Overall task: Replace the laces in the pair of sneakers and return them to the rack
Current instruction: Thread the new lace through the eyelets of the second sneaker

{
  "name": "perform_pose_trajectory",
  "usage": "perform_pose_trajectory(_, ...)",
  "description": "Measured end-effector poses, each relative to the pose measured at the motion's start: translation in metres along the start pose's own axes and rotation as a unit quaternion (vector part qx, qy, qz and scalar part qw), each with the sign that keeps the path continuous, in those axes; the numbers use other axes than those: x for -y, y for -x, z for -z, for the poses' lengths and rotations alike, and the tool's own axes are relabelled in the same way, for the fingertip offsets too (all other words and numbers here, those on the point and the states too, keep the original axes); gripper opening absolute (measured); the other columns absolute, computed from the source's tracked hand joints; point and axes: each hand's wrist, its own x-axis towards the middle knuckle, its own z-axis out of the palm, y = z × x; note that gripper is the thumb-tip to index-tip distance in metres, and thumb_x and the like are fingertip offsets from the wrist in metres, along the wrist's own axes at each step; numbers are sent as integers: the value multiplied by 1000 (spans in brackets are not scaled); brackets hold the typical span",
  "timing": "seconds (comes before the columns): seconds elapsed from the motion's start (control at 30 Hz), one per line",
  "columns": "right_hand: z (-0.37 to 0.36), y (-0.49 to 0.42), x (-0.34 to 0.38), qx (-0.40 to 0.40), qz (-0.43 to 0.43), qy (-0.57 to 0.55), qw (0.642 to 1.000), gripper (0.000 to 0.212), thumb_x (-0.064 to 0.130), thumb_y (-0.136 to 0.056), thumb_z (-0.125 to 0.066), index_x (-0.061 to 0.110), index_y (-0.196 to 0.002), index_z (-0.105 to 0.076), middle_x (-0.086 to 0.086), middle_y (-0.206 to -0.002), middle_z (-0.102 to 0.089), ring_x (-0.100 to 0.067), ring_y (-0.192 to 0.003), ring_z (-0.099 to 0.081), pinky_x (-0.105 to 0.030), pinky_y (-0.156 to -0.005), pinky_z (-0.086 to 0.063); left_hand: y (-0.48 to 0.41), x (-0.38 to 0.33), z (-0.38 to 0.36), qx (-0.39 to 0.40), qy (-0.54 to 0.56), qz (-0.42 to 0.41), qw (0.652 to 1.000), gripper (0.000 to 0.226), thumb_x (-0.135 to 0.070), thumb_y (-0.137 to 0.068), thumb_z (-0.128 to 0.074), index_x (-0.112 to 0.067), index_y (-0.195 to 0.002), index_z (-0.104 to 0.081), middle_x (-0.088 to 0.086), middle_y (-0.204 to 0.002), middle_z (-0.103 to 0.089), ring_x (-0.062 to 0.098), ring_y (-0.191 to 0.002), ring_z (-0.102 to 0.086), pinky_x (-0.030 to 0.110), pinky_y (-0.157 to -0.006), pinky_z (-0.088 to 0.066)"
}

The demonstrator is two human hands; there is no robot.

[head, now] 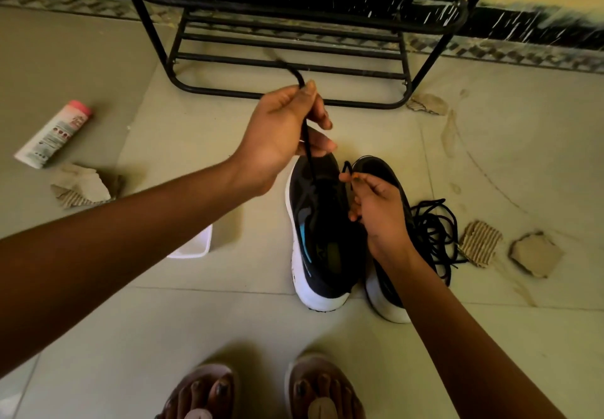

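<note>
At frame centre the left hand (277, 134) pinches a black lace (308, 154) running up from the sneakers (322, 255), which stand on the floor (196, 320). The right hand (379, 209), fingers curled, pinches a lace strand beside it. Loose laces (434, 232) lie to the right, and the rack (294, 92) fills the upper frame.

Single head-worn view looks steeply down and forward, close over the floor (196, 320).

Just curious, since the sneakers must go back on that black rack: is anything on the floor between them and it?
Nothing visible does. Only bare tile lies between the sneakers and the rack. The left hand holds a lace above that stretch; a cardboard scrap lies aside, by the rack's foot.
</note>
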Motion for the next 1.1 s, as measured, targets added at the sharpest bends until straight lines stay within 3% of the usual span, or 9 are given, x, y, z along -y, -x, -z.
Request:
perform_pose_trajectory(0.17, 4, -2, -9, -47, -21, 31, 998, 29, 16, -99, -41, 21, -79, -61, 4, -50, -40, -11, -46, -34, -23, -44, -29, -1, 14, 21, -27, -77, 99, 992, 39, -28, -101, -34, -14, -69, -50, 0, -56, -50, 11, -40, -38, 25, -48, -33)
perform_pose_trajectory(0.43, 12, 2, 3, -52, -117, -101, 987, 25, 19, -103, -30, 16, -87, -48, -4, -51, -41, -15, -40, -57, -32, -49, -55, 3, 44, 42, 67, -270, 224, 934, 41, -26, -101, -36, -11, -69, -58, 5, -65, -61, 9, -38, -43, 21, -45, -35)
perform_pose_trajectory(0.57, 9, 6, 0, 20, -26, 3, 999, 23, 14, -99, -43, 18, -88, -62, 9, -44, -46, -5, -38, -49, -29, -51, -52, 1, 33, 32, 94, -237, 121, 959, 37, -29, -100, -37, -18, -75, -62, 3, -83, -66, 16, -74, -61, 27, -69, -47)
perform_pose_trajectory(0.67, 1, 10, 4, 129, 58, 102, 985, 27, 7, -93, -54, 30, -89, -67, 21, -65, -64, 4, -53, -55, -13, -56, -46, -6, 11, 16, 91, -211, 23, 973, 31, -29, -100, -36, -29, -87, -65, -9, -96, -66, -1, -85, -58, 16, -76, -45)
perform_pose_trajectory(0.73, -2, 12, 11, 215, 80, 147, 962, 25, 5, -89, -59, 25, -97, -70, 13, -88, -71, 2, -79, -64, -13, -76, -48, -9, 2, 7, 105, -209, -16, 972, 29, -29, -100, -35, -30, -97, -64, -16, -96, -64, -13, -83, -56, 5, -73, -44)
perform_pose_trajectory(0.8, -2, 13, 19, 266, 82, 172, 945, 14, 11, -89, -61, 13, -97, -72, 7, -79, -70, -2, -74, -62, -15, -72, -48, -12, 2, 2, 127, -234, -19, 964, 30, -34, -100, -34, -31, -108, -62, -10, -104, -64, -9, -91, -57, 9, -80, -44)
perform_pose_trajectory(0.9, 3, 8, 29, 249, 63, 135, 957, 28, 20, -93, -54, -1, -81, -68, 9, -49, -48, -2, -46, -41, -16, -52, -35, -12, 15, -2, 154, -215, 85, 961, 43, -45, -99, -26, -25, -121, -57, 3, -115, -64, 10, -101, -60, 25, -93, -44)
perform_pose_trajectory(1.0, 11, 1, 37, 244, 44, 106, 963, 28, 18, -95, -51, 12, -73, -67, 6, -52, -52, -3, -46, -47, -15, -50, -39, -6, 27, -3, 162, -118, 226, 953, 47, -45, -100, -24, -16, -121, -55, 8, -101, -66, 20, -89, -65, 32, -88, -49)
perform_pose_trajectory(1.1, 21, -4, 41, 260, 38, 120, 957, 18, 12, -90, -58, 16, -76, -68, 4, -57, -62, -5, -53, -57, -15, -54, -45, -1, 37, -1, 178, -102, 258, 944, 32, -30, -101, -28, -17, -115, -53, 6, -91, -64, 20, -80, -65, 32, -84, -49)
